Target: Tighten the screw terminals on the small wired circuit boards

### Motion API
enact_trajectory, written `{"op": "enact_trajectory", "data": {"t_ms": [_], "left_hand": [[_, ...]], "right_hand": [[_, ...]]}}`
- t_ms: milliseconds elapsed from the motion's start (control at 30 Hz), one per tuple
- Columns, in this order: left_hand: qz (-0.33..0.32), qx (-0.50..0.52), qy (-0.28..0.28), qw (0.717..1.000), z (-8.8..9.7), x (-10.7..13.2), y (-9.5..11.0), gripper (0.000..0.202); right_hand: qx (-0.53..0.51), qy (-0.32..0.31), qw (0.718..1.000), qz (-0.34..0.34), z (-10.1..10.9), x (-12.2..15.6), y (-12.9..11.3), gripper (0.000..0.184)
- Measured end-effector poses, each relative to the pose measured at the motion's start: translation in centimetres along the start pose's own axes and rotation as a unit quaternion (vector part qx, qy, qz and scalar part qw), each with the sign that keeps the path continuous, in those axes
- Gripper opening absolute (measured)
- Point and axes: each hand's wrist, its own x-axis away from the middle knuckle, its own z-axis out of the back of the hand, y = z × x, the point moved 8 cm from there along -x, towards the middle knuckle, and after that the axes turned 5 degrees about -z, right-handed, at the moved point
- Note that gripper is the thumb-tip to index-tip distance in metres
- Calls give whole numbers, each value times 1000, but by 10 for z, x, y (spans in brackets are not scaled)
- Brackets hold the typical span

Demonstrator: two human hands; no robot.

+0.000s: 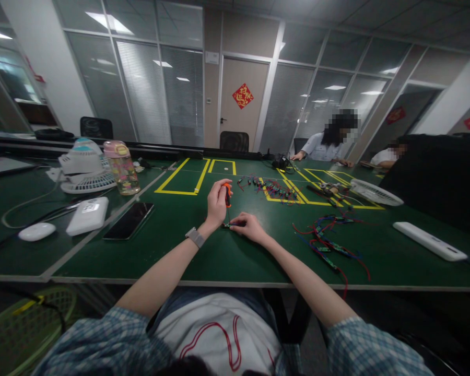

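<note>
My left hand [216, 203] is closed around an orange-handled screwdriver [227, 194], held upright with its tip down on a small wired part [230, 225] on the green table [219, 256]. My right hand [247, 224] pinches that small part and pins it to the table, just right of the tip. A watch sits on my left wrist.
A heap of red and blue wired parts [329, 240] lies to the right, more wired parts [276, 189] further back. A black phone [129, 220], white power bank [86, 215], mouse [36, 231], bottle [121, 167] and fan [86, 166] stand left. Two people sit at the far right.
</note>
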Motion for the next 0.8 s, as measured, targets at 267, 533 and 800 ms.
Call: {"op": "enact_trajectory", "data": {"t_ms": [267, 533, 800], "left_hand": [[-61, -100, 64, 991, 10, -3, 16, 12], [-29, -52, 36, 998, 8, -4, 6, 25], [-63, -84, 36, 994, 5, -2, 17, 15]], "right_hand": [[6, -2, 1000, -6, 0, 0, -1, 17], [4, 0, 1000, -7, 0, 0, -1, 17], [-1, -2, 1000, -8, 0, -1, 1, 17]]}}
